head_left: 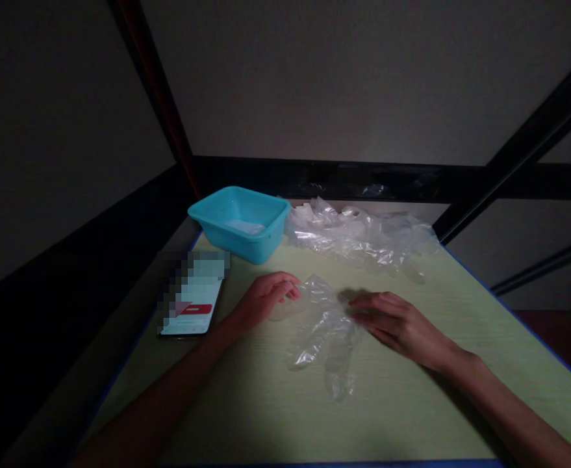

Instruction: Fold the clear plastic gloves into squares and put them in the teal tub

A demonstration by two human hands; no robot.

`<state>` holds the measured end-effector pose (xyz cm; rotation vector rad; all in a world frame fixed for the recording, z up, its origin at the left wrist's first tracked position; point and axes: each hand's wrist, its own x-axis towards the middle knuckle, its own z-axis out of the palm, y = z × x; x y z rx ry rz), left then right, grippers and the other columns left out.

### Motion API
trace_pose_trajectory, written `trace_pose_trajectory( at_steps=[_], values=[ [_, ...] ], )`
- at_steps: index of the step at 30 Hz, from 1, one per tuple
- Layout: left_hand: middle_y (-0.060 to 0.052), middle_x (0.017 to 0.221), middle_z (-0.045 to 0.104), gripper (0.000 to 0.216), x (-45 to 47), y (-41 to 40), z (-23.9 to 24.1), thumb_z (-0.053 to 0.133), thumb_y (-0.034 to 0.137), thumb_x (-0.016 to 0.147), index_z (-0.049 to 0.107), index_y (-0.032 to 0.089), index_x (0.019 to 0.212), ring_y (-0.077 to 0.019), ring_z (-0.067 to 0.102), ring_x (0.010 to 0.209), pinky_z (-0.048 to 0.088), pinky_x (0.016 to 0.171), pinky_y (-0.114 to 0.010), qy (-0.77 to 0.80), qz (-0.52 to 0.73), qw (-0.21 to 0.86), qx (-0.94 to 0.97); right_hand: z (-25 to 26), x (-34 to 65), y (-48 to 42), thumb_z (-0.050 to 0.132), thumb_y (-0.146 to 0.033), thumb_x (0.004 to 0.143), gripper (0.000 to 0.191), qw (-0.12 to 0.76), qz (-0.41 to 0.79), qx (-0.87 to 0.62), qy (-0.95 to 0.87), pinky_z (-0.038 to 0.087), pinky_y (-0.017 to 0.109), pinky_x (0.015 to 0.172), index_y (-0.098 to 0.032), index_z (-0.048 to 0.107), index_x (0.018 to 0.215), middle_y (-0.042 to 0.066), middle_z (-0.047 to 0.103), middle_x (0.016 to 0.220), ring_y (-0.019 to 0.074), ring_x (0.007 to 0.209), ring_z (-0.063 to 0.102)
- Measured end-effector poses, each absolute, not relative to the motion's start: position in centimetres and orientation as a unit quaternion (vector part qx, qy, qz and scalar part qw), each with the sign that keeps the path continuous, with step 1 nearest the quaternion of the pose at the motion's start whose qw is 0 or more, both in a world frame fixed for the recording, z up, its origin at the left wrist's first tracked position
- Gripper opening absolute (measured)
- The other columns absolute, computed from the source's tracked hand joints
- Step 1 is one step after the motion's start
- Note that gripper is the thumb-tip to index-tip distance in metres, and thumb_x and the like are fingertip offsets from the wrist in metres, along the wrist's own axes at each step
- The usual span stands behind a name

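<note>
A thin, clear plastic glove lies crumpled on the table, its finger parts pointing toward me. At its upper left edge is my left hand, the fingers bent down and closed on the film; the thumb is mostly hidden. My right hand rests by the glove's right edge, palm down. Its fingers stretch left with small gaps between them, and the tips are close to the film or touching it.
A turquoise plastic basin with whitish film inside stands at the back left. Beside it spreads a heap of clear plastic gloves. A lit phone lies left of my left hand. The pale table has blue edging, with walls behind.
</note>
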<state>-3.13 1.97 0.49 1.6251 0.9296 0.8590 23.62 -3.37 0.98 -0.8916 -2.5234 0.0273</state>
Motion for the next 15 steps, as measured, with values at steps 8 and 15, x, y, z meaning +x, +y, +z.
trace_pose_trajectory(
  at_steps=[8,15],
  values=[
    [-0.006,0.09,0.068,0.022,-4.1,0.4,4.0,0.042,0.027,0.083,0.061,0.015,0.082,-0.0176,0.061,0.085,0.047,0.076,-0.029,0.411,0.349,0.336,0.772,1.0,21.2,-7.6,0.043,-0.013,0.089,0.023,0.252,-0.055,-0.315,-0.913,0.055,0.033,0.073,-0.015,0.066,0.091,0.007,0.071,0.095,0.0184,0.089,0.064],
    [-0.013,0.113,0.063,0.042,-2.8,-5.7,2.0,0.059,0.037,0.074,0.058,0.015,0.109,-0.0251,0.059,0.102,0.047,0.088,-0.037,0.354,0.223,0.107,0.902,-0.1,20.2,-10.3,0.043,-0.01,0.087,0.024,0.28,-0.051,-0.354,-0.891,0.057,0.033,0.079,-0.011,0.064,0.099,0.011,0.07,0.097,0.0194,0.096,0.064]
  ],
)
